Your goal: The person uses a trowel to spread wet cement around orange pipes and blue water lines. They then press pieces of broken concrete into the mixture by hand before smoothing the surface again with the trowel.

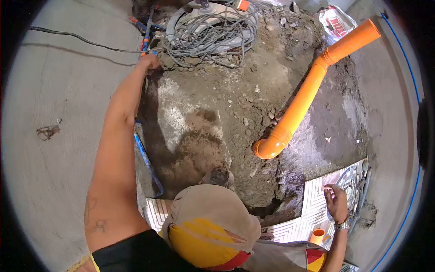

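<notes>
We see a fisheye view, black at the corners. Strong light bleaches patches of the brown, rubble-strewn ground (240, 102) beside dark shadow, glints on the long orange plastic pipe (300, 109), and throws the thin black cable's (77, 36) shadow onto smooth grey cement (68, 90).

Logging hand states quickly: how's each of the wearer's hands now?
Left hand: by the blue pipe; open or closed cannot be told.
Right hand: not in view; the watch-wearing hand is a co-worker's.
</notes>
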